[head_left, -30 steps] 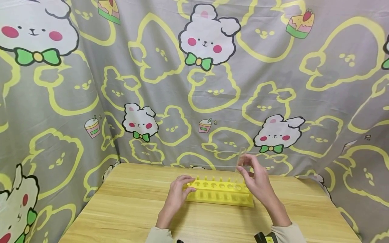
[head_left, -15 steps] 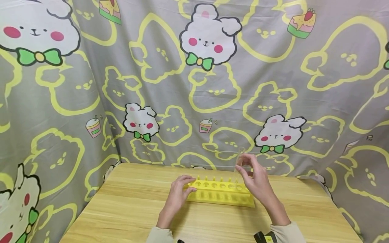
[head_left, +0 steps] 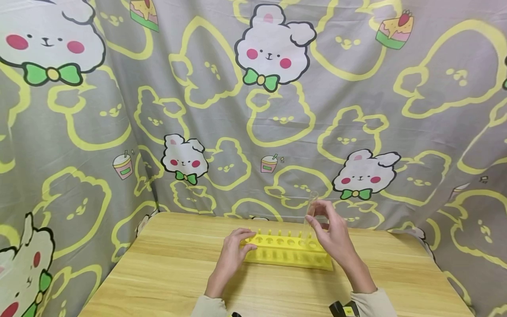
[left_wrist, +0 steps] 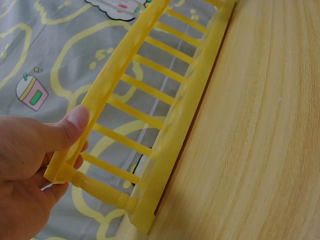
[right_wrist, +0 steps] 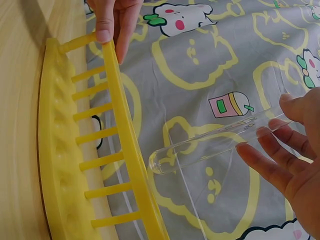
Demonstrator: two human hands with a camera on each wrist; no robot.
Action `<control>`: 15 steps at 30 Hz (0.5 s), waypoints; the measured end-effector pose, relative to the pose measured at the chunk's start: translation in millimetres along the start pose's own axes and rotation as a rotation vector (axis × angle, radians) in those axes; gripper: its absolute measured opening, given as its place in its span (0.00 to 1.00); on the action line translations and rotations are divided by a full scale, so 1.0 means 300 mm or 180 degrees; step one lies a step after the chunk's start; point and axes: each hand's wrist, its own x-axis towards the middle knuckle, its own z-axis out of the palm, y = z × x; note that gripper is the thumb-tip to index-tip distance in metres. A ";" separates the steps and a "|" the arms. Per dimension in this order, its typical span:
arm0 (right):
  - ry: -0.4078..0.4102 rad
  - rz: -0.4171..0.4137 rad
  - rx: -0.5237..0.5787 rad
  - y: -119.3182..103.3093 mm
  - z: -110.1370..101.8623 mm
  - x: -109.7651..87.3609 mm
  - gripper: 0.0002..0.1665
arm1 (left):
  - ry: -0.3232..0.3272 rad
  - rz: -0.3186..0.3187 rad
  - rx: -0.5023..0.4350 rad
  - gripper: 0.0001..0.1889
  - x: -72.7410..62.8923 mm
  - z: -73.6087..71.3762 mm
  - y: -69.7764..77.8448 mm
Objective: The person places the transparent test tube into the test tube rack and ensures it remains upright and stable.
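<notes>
A yellow test tube rack (head_left: 287,263) stands lengthwise on the table, with a row of round holes along its upper shelf and pegs behind them. At its left end my left hand (head_left: 233,252) grips the upper shelf, thumb in front and fingers behind; in the left wrist view the thumb (left_wrist: 77,120) presses on the rail. My right hand (head_left: 334,231) pinches a clear glass test tube (right_wrist: 200,142) between thumb and fingers, above the rack's right end. The rounded bottom of the tube comes right up to the upper shelf in the right wrist view. The tube leans slightly.
The wooden table (head_left: 158,273) extends around the rack. A grey curtain (head_left: 222,123) with bunny prints hangs behind the table's back edge and along both sides. A dark wrist device (head_left: 344,309) sits by the right sleeve.
My right hand has moved the test tube slightly left along the rack, from over the end hole toward the one beside it. The left hand keeps its grip on the rack.
</notes>
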 end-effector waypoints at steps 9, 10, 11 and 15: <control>0.0041 0.0054 -0.0011 0.005 0.006 -0.005 0.21 | -0.0111 -0.0100 -0.0076 0.19 0.002 0.000 0.008; 0.0046 0.0049 -0.0005 0.007 0.008 -0.004 0.21 | -0.0121 -0.0118 -0.0079 0.19 0.002 0.000 0.008; 0.0050 0.0038 -0.0001 0.008 0.010 -0.003 0.21 | -0.0127 -0.0136 -0.0079 0.19 0.002 -0.002 0.009; 0.0049 0.0018 0.0023 0.077 0.033 -0.006 0.22 | -0.0133 -0.0158 -0.0062 0.19 0.003 -0.006 0.009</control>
